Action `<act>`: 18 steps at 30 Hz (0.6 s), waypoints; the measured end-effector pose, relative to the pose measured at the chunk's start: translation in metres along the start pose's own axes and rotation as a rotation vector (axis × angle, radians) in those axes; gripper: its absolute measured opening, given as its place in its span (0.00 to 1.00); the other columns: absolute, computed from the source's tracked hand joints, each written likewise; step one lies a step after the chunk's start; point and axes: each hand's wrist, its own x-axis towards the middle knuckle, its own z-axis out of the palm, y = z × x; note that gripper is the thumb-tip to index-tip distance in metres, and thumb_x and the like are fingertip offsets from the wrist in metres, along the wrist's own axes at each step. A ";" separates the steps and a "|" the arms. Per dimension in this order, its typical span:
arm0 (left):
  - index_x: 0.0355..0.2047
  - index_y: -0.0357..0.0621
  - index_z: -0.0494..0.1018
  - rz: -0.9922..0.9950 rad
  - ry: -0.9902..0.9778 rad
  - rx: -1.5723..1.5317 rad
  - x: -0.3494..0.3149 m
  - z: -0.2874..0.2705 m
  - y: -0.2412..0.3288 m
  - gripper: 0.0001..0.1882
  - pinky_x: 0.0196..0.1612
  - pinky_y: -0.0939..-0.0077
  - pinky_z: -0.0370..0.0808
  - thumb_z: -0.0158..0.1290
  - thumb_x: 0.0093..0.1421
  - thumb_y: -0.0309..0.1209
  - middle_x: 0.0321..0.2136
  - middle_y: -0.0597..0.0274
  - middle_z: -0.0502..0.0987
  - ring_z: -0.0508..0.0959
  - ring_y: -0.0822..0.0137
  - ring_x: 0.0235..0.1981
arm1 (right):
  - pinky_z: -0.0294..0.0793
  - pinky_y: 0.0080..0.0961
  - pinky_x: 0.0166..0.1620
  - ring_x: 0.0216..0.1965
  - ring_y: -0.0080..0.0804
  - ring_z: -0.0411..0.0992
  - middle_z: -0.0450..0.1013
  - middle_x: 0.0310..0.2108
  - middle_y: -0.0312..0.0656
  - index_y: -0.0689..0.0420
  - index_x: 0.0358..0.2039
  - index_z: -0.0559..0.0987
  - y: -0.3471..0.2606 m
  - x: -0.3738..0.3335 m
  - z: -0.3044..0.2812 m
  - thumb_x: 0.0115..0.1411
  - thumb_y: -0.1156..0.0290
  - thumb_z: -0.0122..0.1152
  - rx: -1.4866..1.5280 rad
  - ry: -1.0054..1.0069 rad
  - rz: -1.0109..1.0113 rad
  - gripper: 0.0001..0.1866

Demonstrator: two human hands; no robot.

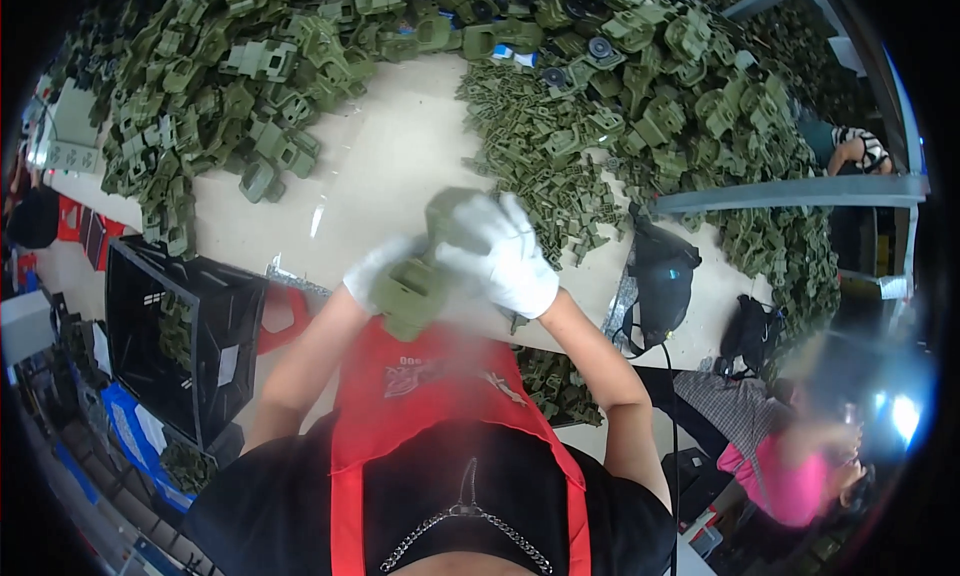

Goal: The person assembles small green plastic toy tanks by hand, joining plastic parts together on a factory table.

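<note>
Both my hands wear white gloves and are together over the near edge of the table, blurred by motion. My left hand (378,273) is closed round the left side of an olive-green plastic toy vehicle body (408,294), held just above the red apron. My right hand (505,261) comes in from the right, its fingers bent over the part's upper right side. Glove and blur hide the exact contact there. Small green plastic pieces (545,136) lie heaped on the table beyond my right hand.
Piles of green vehicle bodies (265,61) cover the far table (350,176). A black crate (190,326) with green parts stands at left. A black bag-like item (662,276) with a cable lies right, below a grey metal bar (790,194). People work at the right.
</note>
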 end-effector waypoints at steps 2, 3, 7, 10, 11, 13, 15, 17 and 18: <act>0.61 0.35 0.57 0.125 0.128 0.480 0.018 0.038 0.001 0.38 0.57 0.63 0.70 0.56 0.53 0.39 0.54 0.51 0.70 0.73 0.58 0.52 | 0.66 0.43 0.54 0.54 0.49 0.65 0.65 0.54 0.50 0.47 0.43 0.77 0.008 -0.004 -0.014 0.43 0.77 0.60 0.012 -0.075 0.261 0.22; 0.60 0.32 0.58 0.181 0.243 0.486 0.020 0.060 0.001 0.35 0.58 0.63 0.69 0.54 0.51 0.30 0.52 0.51 0.71 0.74 0.59 0.51 | 0.67 0.46 0.54 0.55 0.53 0.64 0.60 0.58 0.55 0.48 0.47 0.75 0.000 -0.022 -0.006 0.46 0.79 0.58 0.323 0.036 0.593 0.25; 0.64 0.40 0.50 0.294 0.324 0.499 0.035 0.051 -0.011 0.39 0.56 0.65 0.69 0.54 0.53 0.27 0.55 0.52 0.67 0.70 0.60 0.54 | 0.63 0.31 0.60 0.64 0.37 0.56 0.53 0.66 0.51 0.56 0.67 0.53 -0.028 -0.046 0.022 0.53 0.69 0.67 1.072 0.095 1.003 0.45; 0.63 0.42 0.48 0.490 0.570 0.679 0.046 0.046 -0.024 0.44 0.54 0.66 0.71 0.60 0.50 0.25 0.54 0.53 0.68 0.70 0.62 0.53 | 0.66 0.31 0.57 0.58 0.40 0.66 0.66 0.58 0.52 0.54 0.65 0.56 -0.039 -0.032 0.038 0.55 0.71 0.62 1.052 0.145 1.154 0.39; 0.63 0.43 0.47 0.492 0.644 0.978 0.048 0.042 -0.025 0.51 0.52 0.66 0.72 0.67 0.43 0.24 0.53 0.54 0.68 0.71 0.62 0.52 | 0.66 0.31 0.57 0.58 0.40 0.66 0.66 0.58 0.52 0.54 0.65 0.56 -0.038 -0.032 0.043 0.55 0.71 0.62 1.050 0.158 1.163 0.39; 0.63 0.43 0.48 0.467 0.609 1.075 0.042 0.027 -0.022 0.52 0.52 0.66 0.72 0.68 0.41 0.25 0.53 0.54 0.68 0.71 0.61 0.52 | 0.70 0.34 0.53 0.51 0.45 0.72 0.73 0.49 0.53 0.52 0.62 0.63 -0.033 -0.035 0.057 0.57 0.74 0.56 0.588 0.014 1.090 0.31; 0.62 0.43 0.51 0.386 0.593 1.095 0.028 0.013 -0.016 0.49 0.53 0.66 0.72 0.67 0.41 0.23 0.52 0.54 0.68 0.71 0.60 0.51 | 0.72 0.37 0.48 0.44 0.51 0.74 0.74 0.44 0.56 0.52 0.56 0.71 -0.035 -0.050 0.081 0.57 0.73 0.52 0.577 0.094 0.941 0.23; 0.61 0.41 0.54 0.356 0.590 0.921 0.007 0.008 -0.007 0.47 0.48 0.66 0.74 0.65 0.41 0.22 0.48 0.54 0.72 0.75 0.62 0.46 | 0.72 0.37 0.47 0.40 0.51 0.75 0.74 0.42 0.57 0.57 0.54 0.72 -0.038 -0.037 0.077 0.56 0.69 0.52 0.655 -0.090 1.040 0.23; 0.60 0.39 0.56 0.338 0.588 0.751 -0.006 0.005 0.001 0.45 0.43 0.67 0.77 0.64 0.41 0.20 0.43 0.54 0.76 0.78 0.64 0.40 | 0.72 0.37 0.47 0.40 0.51 0.75 0.74 0.42 0.57 0.57 0.54 0.72 -0.032 -0.038 0.079 0.56 0.69 0.52 0.660 -0.090 1.046 0.23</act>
